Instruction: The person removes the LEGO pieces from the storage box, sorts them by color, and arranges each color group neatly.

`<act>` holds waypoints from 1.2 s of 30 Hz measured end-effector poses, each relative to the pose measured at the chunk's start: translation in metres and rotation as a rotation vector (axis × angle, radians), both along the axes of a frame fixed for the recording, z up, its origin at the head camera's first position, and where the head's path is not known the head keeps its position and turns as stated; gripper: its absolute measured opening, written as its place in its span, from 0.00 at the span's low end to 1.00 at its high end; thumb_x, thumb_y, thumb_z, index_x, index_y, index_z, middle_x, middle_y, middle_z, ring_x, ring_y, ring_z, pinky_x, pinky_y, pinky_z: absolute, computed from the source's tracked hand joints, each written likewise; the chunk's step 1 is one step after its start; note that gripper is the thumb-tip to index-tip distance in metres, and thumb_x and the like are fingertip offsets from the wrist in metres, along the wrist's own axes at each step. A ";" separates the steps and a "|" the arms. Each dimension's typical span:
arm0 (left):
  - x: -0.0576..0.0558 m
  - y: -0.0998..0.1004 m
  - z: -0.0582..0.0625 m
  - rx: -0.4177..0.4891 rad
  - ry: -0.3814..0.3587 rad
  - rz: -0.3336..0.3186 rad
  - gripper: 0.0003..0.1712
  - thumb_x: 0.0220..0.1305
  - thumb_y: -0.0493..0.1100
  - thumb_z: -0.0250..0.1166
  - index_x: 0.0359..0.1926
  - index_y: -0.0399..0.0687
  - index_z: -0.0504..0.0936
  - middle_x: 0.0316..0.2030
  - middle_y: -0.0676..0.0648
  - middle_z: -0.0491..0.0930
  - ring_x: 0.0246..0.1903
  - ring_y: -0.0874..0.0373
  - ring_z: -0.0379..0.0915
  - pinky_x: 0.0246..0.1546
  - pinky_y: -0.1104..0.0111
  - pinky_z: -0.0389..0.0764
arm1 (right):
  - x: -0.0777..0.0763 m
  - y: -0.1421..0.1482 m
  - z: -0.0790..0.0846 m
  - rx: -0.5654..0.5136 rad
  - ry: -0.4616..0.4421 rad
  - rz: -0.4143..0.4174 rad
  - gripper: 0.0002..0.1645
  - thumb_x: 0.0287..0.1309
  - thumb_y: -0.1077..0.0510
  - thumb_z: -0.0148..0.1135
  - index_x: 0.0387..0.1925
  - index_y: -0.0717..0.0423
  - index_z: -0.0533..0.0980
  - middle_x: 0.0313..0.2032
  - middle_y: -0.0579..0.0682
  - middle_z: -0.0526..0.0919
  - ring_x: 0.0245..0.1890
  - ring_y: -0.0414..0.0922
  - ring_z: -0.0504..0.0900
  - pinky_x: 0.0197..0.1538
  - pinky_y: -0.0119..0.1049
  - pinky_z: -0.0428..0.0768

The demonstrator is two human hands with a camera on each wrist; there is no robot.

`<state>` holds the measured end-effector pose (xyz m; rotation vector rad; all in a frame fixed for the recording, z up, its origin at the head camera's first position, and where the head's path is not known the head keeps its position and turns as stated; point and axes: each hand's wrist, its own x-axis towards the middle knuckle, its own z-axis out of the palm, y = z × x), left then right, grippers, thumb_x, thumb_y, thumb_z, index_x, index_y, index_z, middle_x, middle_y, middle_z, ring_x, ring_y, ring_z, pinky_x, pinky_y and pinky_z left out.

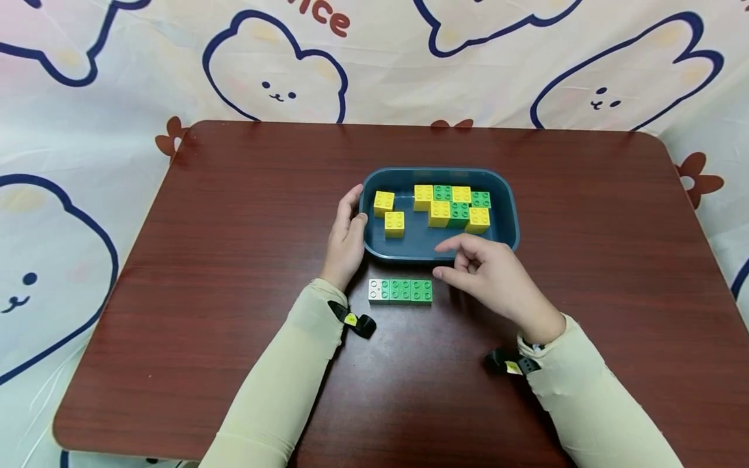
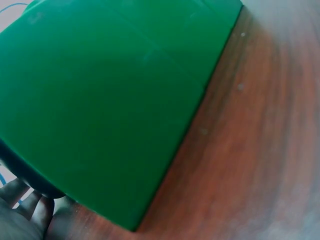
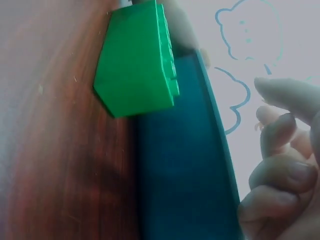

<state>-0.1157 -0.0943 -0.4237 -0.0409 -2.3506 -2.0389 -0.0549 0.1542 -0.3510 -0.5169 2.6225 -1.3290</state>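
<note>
My left hand (image 1: pixel 345 244) holds the left side of a dark blue tray (image 1: pixel 409 250), its fingertips and thumb at the rim. In the tray, green and yellow toy building blocks (image 1: pixel 440 213) stand in two adjoining rows at the right. Two loose yellow blocks (image 1: pixel 394 224) sit at the left. In front of the tray, a short row of green blocks (image 1: pixel 400 292) lies on the table, its left end whitish. My right hand (image 1: pixel 491 276) hovers by the tray's near edge, just right of that row; thumb and index finger are apart, other fingers curled, nothing between them.
The brown wooden table (image 1: pixel 234 312) extends around the tray on all sides. A white cloth (image 1: pixel 380 71) printed with cartoon outlines hangs behind it. Each sleeved wrist carries a small black camera, such as the left camera (image 1: pixel 365 326).
</note>
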 end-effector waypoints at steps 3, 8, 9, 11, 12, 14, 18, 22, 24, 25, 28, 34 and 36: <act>-0.001 0.001 0.000 0.004 0.004 0.000 0.29 0.78 0.40 0.44 0.77 0.58 0.60 0.73 0.56 0.61 0.70 0.64 0.57 0.71 0.60 0.58 | -0.007 0.002 0.001 -0.017 0.011 0.006 0.18 0.57 0.57 0.74 0.49 0.54 0.82 0.21 0.46 0.72 0.20 0.45 0.70 0.26 0.34 0.69; 0.000 0.002 0.001 0.001 -0.012 0.004 0.29 0.78 0.40 0.45 0.77 0.58 0.60 0.73 0.57 0.61 0.70 0.64 0.56 0.71 0.60 0.57 | -0.019 0.006 0.004 0.007 0.017 0.002 0.17 0.58 0.57 0.73 0.49 0.53 0.81 0.21 0.47 0.72 0.21 0.46 0.71 0.27 0.35 0.70; 0.000 0.002 0.001 -0.001 -0.013 0.004 0.29 0.78 0.40 0.45 0.77 0.58 0.60 0.73 0.57 0.61 0.70 0.64 0.56 0.71 0.60 0.57 | -0.022 0.007 0.004 0.016 0.021 -0.001 0.17 0.58 0.57 0.73 0.49 0.53 0.81 0.21 0.48 0.72 0.21 0.46 0.71 0.27 0.35 0.70; 0.000 0.001 0.001 -0.005 -0.008 0.005 0.29 0.77 0.40 0.45 0.77 0.56 0.60 0.73 0.58 0.61 0.70 0.65 0.57 0.70 0.60 0.58 | -0.030 0.009 0.004 0.034 0.028 -0.007 0.18 0.59 0.57 0.73 0.50 0.54 0.81 0.22 0.48 0.72 0.22 0.46 0.71 0.27 0.35 0.70; -0.001 0.001 0.001 -0.007 -0.003 0.005 0.29 0.77 0.40 0.44 0.77 0.56 0.60 0.73 0.58 0.61 0.70 0.65 0.57 0.70 0.60 0.58 | -0.034 0.010 0.003 0.045 0.026 -0.013 0.18 0.59 0.57 0.73 0.50 0.55 0.81 0.22 0.49 0.73 0.22 0.46 0.71 0.27 0.36 0.70; -0.001 0.001 0.000 -0.004 0.007 0.003 0.29 0.77 0.40 0.44 0.77 0.55 0.60 0.72 0.58 0.62 0.69 0.65 0.57 0.70 0.60 0.58 | -0.043 0.011 0.001 0.064 0.023 -0.029 0.19 0.59 0.56 0.73 0.51 0.55 0.81 0.22 0.50 0.73 0.22 0.47 0.71 0.28 0.36 0.70; -0.001 0.001 0.001 0.003 -0.002 0.000 0.29 0.78 0.41 0.44 0.77 0.56 0.59 0.72 0.58 0.61 0.69 0.65 0.57 0.70 0.60 0.59 | -0.059 0.011 -0.005 0.099 0.002 -0.071 0.20 0.60 0.55 0.72 0.52 0.54 0.81 0.22 0.51 0.73 0.23 0.47 0.71 0.29 0.37 0.70; 0.000 0.001 0.001 0.009 -0.022 -0.002 0.29 0.78 0.41 0.45 0.77 0.57 0.59 0.73 0.58 0.61 0.70 0.64 0.57 0.70 0.60 0.59 | -0.071 0.012 -0.009 0.119 0.014 -0.078 0.18 0.62 0.55 0.70 0.53 0.54 0.81 0.22 0.51 0.74 0.24 0.48 0.72 0.30 0.38 0.70; 0.000 0.001 0.001 0.010 -0.025 -0.003 0.29 0.78 0.40 0.45 0.77 0.56 0.58 0.73 0.57 0.60 0.70 0.63 0.57 0.70 0.60 0.58 | -0.075 0.011 -0.010 0.123 0.019 -0.084 0.18 0.63 0.55 0.69 0.53 0.54 0.81 0.23 0.52 0.74 0.24 0.49 0.71 0.29 0.38 0.69; -0.001 0.001 0.001 0.012 -0.023 -0.003 0.30 0.78 0.39 0.44 0.77 0.55 0.58 0.74 0.56 0.60 0.70 0.62 0.56 0.71 0.60 0.58 | -0.077 0.011 -0.011 0.130 0.023 -0.091 0.18 0.63 0.54 0.69 0.53 0.54 0.81 0.23 0.52 0.74 0.24 0.49 0.71 0.28 0.39 0.69; -0.002 0.001 0.001 0.010 -0.025 -0.002 0.30 0.78 0.38 0.44 0.77 0.53 0.58 0.74 0.53 0.60 0.71 0.61 0.56 0.71 0.60 0.58 | -0.082 0.009 -0.010 0.157 0.022 -0.126 0.18 0.64 0.53 0.68 0.54 0.53 0.80 0.23 0.52 0.75 0.23 0.49 0.72 0.26 0.39 0.69; -0.002 0.001 0.001 0.003 -0.044 -0.004 0.30 0.77 0.36 0.43 0.77 0.51 0.58 0.74 0.50 0.59 0.71 0.59 0.57 0.71 0.60 0.58 | -0.092 0.007 -0.009 0.242 -0.023 -0.182 0.20 0.66 0.53 0.65 0.58 0.52 0.79 0.24 0.54 0.75 0.22 0.49 0.75 0.26 0.40 0.73; -0.001 0.002 0.002 0.005 -0.045 -0.005 0.30 0.77 0.37 0.43 0.77 0.53 0.58 0.74 0.52 0.59 0.71 0.60 0.57 0.71 0.60 0.58 | -0.095 0.006 -0.009 0.271 -0.050 -0.190 0.21 0.67 0.52 0.64 0.59 0.52 0.78 0.24 0.54 0.75 0.22 0.49 0.76 0.26 0.40 0.74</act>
